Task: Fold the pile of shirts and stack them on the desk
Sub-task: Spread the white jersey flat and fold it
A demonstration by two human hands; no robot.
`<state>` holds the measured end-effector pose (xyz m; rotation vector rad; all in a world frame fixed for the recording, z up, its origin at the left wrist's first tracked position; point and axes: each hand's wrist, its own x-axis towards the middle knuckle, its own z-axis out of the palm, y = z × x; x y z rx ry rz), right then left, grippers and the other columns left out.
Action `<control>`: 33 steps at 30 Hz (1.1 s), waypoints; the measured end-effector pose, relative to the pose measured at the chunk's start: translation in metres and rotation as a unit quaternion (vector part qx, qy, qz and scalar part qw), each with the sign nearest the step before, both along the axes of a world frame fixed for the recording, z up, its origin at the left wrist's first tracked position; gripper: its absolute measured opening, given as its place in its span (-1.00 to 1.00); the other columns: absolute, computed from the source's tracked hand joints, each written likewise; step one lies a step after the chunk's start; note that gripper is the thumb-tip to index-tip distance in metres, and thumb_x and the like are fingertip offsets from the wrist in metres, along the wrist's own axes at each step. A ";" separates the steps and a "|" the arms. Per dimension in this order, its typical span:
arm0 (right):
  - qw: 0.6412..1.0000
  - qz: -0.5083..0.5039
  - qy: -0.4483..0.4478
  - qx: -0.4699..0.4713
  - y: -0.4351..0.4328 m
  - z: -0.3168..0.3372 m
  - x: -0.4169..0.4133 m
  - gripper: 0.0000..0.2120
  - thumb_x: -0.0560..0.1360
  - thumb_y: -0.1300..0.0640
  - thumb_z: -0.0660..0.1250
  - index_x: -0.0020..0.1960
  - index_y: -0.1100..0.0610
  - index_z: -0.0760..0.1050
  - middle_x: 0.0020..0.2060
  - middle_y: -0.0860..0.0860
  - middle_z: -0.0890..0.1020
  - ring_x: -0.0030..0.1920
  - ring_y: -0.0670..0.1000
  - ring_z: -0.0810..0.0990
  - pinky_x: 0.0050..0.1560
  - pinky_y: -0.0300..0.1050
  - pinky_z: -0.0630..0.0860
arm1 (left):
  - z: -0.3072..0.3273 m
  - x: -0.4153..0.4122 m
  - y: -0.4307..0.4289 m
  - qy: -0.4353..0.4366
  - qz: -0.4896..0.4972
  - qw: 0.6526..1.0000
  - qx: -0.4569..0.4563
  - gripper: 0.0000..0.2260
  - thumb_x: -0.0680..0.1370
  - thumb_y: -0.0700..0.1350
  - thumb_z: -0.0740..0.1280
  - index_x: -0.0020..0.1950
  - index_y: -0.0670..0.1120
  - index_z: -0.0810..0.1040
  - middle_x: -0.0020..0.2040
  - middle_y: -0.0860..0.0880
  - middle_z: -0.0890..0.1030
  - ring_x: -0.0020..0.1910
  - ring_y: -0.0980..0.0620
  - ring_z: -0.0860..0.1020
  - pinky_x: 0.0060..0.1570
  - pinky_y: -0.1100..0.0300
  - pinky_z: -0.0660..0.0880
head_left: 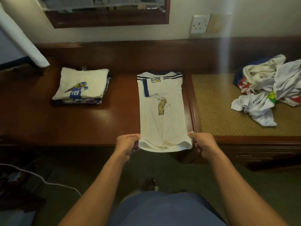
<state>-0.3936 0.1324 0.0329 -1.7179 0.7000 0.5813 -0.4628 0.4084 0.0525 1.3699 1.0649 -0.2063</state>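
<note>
The white jersey lies lengthwise on the dark wooden bench. Its sides are folded in to make a long narrow strip, its striped collar is at the far end by the wall, and its hem hangs just over the near edge. The left hand pinches the hem's left corner and the right hand pinches the right one, each with thumb on top and fingers curled under the cloth. The two hands sit apart, across the width of the strip.

Well to the left of the jersey is the folded stack, topped by a cream shirt with a blue printed figure. Well to the right of the jersey the loose pile of crumpled shirts sprawls on a padded section of the bench top.

The step looks like the fold along the length. To do it well, I'd say, lift both corners together and level, carry the hem away towards the collar, and lay it down square with the shoulders so the edges line up. Holding the cloth lightly taut between the hands should stop the tucked sides from springing open. A stroke along the crease would flatten the bulge near the middle print. If one corner runs ahead, the packet will likely skew and sit badly on the stack.
</note>
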 end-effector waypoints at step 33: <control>0.955 -0.114 0.204 0.181 0.047 -0.068 0.255 -0.83 0.62 0.16 0.28 0.15 0.23 0.51 -0.09 0.10 0.71 -0.50 -0.09 0.41 -0.53 -0.25 0.18 | -0.084 0.240 0.069 0.026 -0.079 0.996 -0.022 -0.81 0.56 -0.30 0.42 0.15 -0.14 0.63 -0.03 -0.12 0.74 -0.10 -0.02 0.73 -0.11 0.13 0.60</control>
